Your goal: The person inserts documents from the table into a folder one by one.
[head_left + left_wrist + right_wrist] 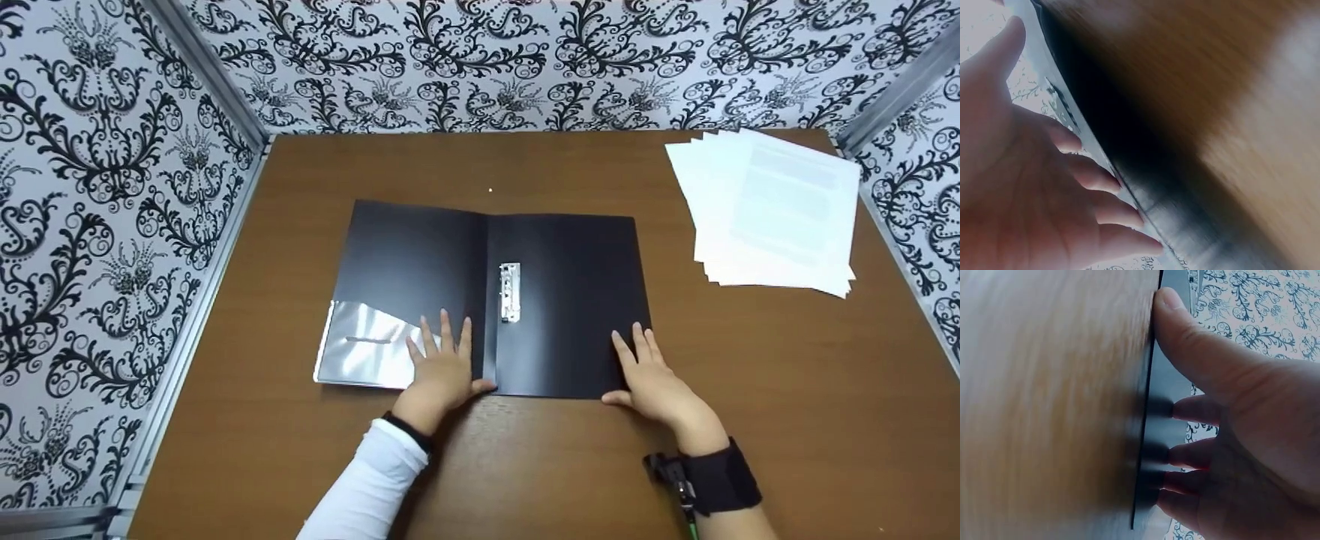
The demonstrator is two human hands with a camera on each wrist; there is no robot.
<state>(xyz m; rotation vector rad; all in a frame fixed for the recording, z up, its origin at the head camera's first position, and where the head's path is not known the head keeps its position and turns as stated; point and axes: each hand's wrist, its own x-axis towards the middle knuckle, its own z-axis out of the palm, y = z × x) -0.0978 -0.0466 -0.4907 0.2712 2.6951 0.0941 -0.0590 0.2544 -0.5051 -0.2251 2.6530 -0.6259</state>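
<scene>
A black ring binder (pixel 570 300) lies spread open on the brown table, its metal clip (pixel 510 292) beside the spine with nothing in it. Across the lower left cover runs a clear plastic pocket (pixel 367 352). My left hand (pixel 442 375) rests with spread, straight fingers over the pocket's right end, the thumb near the spine's bottom edge. On the lower right corner of the binder lies my right hand (pixel 652 382), fingers extended. In the right wrist view its thumb (pixel 1185 320) touches the binder's edge. The left wrist view shows the left fingers (pixel 1123 208) along the cover.
Loose white sheets (pixel 780 210) lie in an uneven, fanned pile at the table's back right. Patterned walls (pixel 465 67) with metal frame bars (pixel 217 75) border the table (pixel 300 172) at the back and both sides. A tiny white speck lies behind the binder.
</scene>
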